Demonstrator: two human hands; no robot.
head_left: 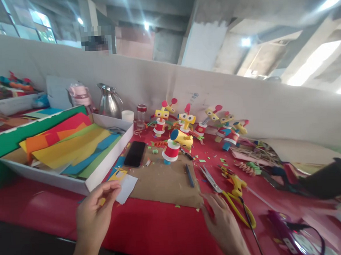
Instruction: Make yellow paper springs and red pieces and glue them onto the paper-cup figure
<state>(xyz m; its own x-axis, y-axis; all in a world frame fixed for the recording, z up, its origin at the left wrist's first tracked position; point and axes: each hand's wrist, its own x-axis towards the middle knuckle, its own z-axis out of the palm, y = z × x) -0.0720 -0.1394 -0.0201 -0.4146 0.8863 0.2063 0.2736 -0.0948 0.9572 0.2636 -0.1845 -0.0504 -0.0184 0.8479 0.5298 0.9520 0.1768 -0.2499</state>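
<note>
My left hand [97,211] is closed in a pinch by the front corner of the paper box, with a bit of yellow paper [102,201] showing between thumb and fingers. Just beyond the fingertips lie a yellow cut-out scrap [119,174] and a white paper [128,188]. My right hand [221,220] rests with fingers stretched out at the cardboard mat's right front corner. Beside it are yellow-handled scissors [239,209], their blades pointing away. On the cardboard mat [162,187] stands a paper-cup figure [171,151] with a yellow tube head. A dark pen [189,175] lies on the mat's right side.
A white box [109,162] of coloured paper sits left, beside a black phone [135,154]. Several finished cup figures [187,118] line the wall. A yellow glue gun [237,185] and purple power strip [294,233] lie right. A steel jug [108,100] stands behind.
</note>
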